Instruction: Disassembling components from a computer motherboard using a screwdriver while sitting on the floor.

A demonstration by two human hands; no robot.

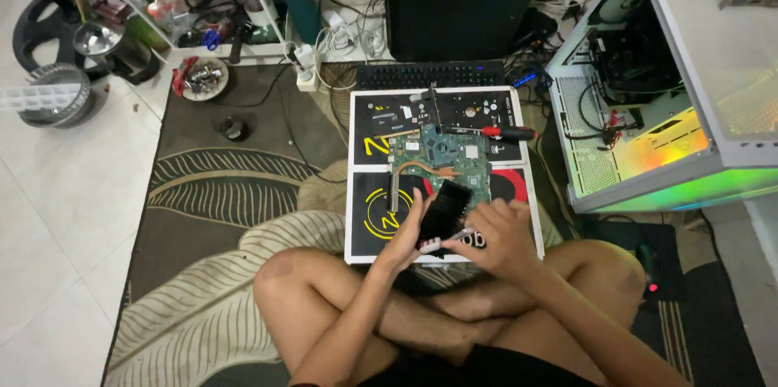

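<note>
The person sits cross-legged on a leaf-patterned rug (219, 192). The left hand (403, 235) grasps a flat black rectangular component (446, 210) along its left edge, fingers curled around it, and holds it tilted above the near edge of the work mat (362, 192). The right hand (496, 235) is closed around a slim pale tool (444, 241); its tip lies under the component's near end.

Risks, as judged from this position:
- The component is gripped on one side only. Pressure from the tool could twist it free and drop it onto the motherboard (438, 162) just beyond.
- The tool tip could slip and strike the left-hand fingers.
- The red-handled screwdriver (498, 132) lies at the board's far right edge and could roll onto it.
- Bare knees sit close to the mat; a shift could jolt it.

Markings: the work mat is white-edged with black panels, a yellow ring emblem near left, a red patch at right, and a yellow mark far left. Beyond it lie a black keyboard (429, 75) and a dark monitor (466, 2). At far right, an open white computer case (648, 111) glows green and yellow.
</note>
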